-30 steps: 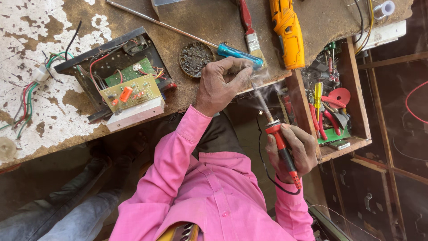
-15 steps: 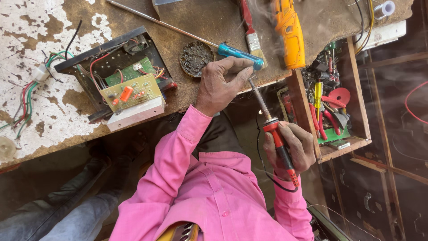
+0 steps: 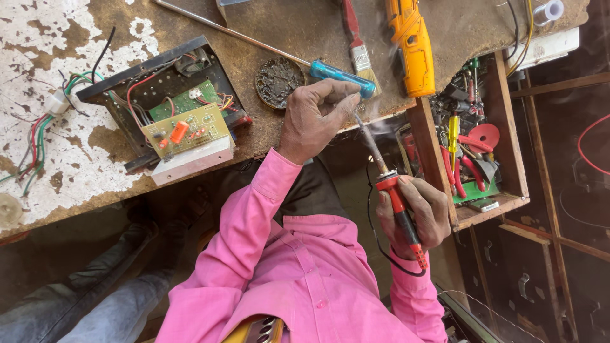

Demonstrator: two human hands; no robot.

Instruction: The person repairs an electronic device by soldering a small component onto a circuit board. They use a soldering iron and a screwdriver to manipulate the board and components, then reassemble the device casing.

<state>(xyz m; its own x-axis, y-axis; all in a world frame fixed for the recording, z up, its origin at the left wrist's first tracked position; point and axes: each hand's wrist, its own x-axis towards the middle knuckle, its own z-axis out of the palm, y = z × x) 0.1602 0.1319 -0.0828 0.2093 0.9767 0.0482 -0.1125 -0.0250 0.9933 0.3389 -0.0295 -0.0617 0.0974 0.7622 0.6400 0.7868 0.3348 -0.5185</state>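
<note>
My right hand [image 3: 419,213] grips a red-handled soldering iron [image 3: 397,203] below the bench edge, its metal shaft slanting up and left. The iron's tip [image 3: 357,117] meets the fingertips of my left hand [image 3: 314,117], which are pinched together on something small that I cannot make out. A thin wisp of smoke hangs by the tip. My left hand rests at the front edge of the worn wooden bench [image 3: 305,25], just under a blue-handled screwdriver [image 3: 337,73] and beside a round tin of dark paste [image 3: 278,81].
A black chassis with green and yellow circuit boards [image 3: 184,127] lies left of my left hand. Loose coloured wires [image 3: 38,127] trail at far left. A brush [image 3: 356,38] and a yellow power tool [image 3: 412,44] lie behind. An open drawer of tools [image 3: 473,152] is at right.
The iron's tip has shifted slightly up and left, closer to my left fingertips. The smoke has thinned. Both hands otherwise stay in place.
</note>
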